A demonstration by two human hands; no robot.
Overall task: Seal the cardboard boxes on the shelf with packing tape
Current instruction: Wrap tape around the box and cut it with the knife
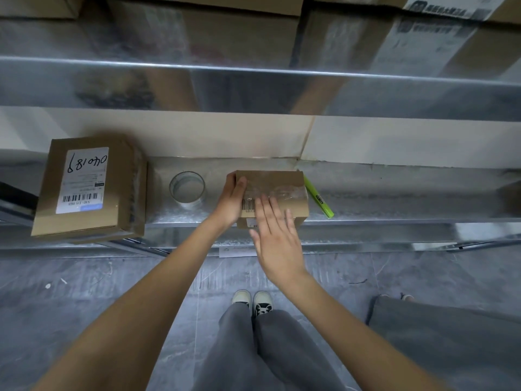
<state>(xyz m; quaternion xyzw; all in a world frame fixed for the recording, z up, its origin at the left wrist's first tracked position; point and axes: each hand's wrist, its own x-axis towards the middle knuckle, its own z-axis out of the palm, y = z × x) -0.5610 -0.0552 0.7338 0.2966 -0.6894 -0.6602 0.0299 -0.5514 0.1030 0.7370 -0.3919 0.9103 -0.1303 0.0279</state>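
A small cardboard box (284,182) sits at the front edge of the metal shelf (394,198), with clear tape across its top and a barcode near its left side. My left hand (231,201) grips the box's left end, thumb on the top. My right hand (276,235) lies flat with straight fingers on the box's front and top, over the tape. A roll of clear packing tape (187,189) stands on the shelf just left of the box. A larger labelled cardboard box (112,193) rests at the shelf's left.
A green marker-like cutter (318,197) lies right of the small box. Big white boxes (197,134) stand behind on the shelf; more cardboard boxes fill the upper shelf (253,71). Grey floor, my legs and shoes (253,301) are below; another person's trouser leg (439,334) is at right.
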